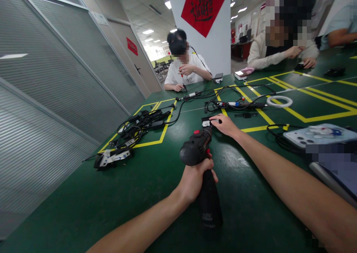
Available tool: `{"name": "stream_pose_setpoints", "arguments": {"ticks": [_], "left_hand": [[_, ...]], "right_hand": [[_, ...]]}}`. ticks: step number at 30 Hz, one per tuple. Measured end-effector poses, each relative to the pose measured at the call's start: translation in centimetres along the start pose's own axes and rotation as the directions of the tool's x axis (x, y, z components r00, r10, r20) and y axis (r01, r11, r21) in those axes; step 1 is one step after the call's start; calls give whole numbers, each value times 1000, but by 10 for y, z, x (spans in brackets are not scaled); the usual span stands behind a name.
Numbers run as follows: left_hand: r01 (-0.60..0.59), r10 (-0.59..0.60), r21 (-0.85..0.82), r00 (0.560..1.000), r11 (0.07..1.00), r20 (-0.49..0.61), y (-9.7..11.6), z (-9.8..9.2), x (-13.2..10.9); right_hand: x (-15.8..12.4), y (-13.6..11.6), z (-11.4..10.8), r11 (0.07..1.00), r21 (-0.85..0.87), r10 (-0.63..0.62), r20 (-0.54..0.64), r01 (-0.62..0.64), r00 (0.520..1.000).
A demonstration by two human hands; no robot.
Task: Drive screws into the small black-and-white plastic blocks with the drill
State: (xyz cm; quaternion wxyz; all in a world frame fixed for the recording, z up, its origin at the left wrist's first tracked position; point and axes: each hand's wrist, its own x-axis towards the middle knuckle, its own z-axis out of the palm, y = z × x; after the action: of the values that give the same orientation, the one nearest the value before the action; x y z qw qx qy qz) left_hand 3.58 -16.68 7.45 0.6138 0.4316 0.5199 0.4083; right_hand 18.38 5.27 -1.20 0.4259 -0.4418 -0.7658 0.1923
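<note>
A black cordless drill (195, 149) with red buttons is gripped at its handle by my left hand (196, 173), the fingers wrapped round it. Its nose points away from me, towards a small black box (206, 119) with a white label on the green table. The drill's head hides whether its tip touches the box. My right hand (223, 125) pinches the right end of that box and steadies it on the tabletop.
Bundled black cables and adapters (147, 122) lie left. Behind the box are a corded screwdriver (242, 105) and a white ring (279, 101). A phone (320, 134) lies right. People sit across the green table (156, 186), marked with yellow tape (147, 144).
</note>
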Motion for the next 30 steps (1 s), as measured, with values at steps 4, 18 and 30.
{"name": "stream_pose_setpoints", "arguments": {"ticks": [4,18,30], "left_hand": [[-17,17,10,1000,1000,-7,-1,0,2],[46,-47,49,999,998,3,0,1,3],[62,-62,41,998,997,-12,2,2,2]], "right_hand": [[1,1,1,1000,1,5,4,-5,1000],[1,2,1,1000,3,23,-1,-23,1000],[2,-1,0,999,-8,38,6,-38,999]]}}
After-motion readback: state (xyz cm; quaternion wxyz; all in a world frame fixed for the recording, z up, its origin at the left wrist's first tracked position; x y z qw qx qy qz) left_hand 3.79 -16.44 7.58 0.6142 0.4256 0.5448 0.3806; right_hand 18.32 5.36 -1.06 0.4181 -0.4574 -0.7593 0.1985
